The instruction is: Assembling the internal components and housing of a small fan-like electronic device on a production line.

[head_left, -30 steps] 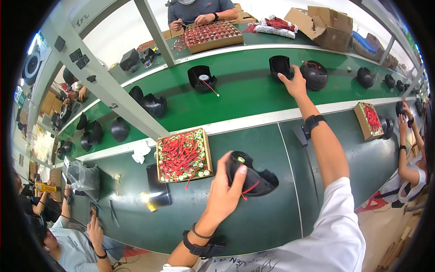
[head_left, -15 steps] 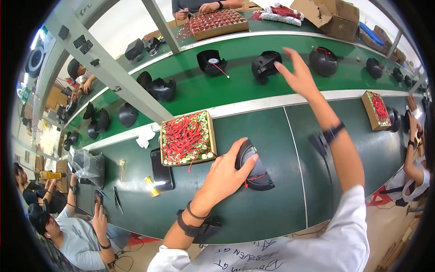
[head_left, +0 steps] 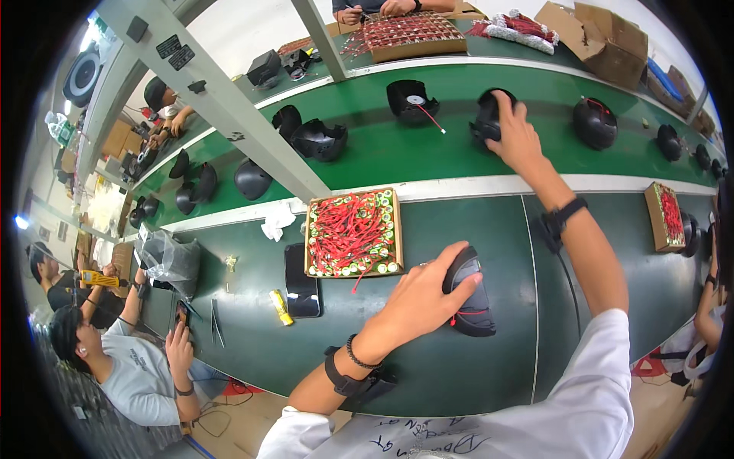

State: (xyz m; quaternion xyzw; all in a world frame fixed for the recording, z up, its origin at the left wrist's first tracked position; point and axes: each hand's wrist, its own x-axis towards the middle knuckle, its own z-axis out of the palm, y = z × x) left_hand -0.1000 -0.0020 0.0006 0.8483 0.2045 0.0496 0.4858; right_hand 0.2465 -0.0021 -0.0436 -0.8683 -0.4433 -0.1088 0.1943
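My left hand grips a black dome-shaped plastic shell over the near table, thumb across its flat face and fingers behind its curved side. A thin red wire loops from the shell's lower part. Farther off, my right hand reaches over the green belt and is closed around another black rounded shell, fingers over its top and thumb at its near side. Left of my left hand stands a cardboard box packed with green-and-white cylindrical cells and tangled red wires.
More black shells, one with a white-centred round part, rest along the green belt. A phone, a yellow cylinder, tweezers and a grey plastic bag lie leftward. A metal post slants across; people sit at both sides.
My right hand has gone from open beside the belt's black shell to gripping it. The left hand keeps hold of its shell. The whole view has shifted, moving the scene rightward.
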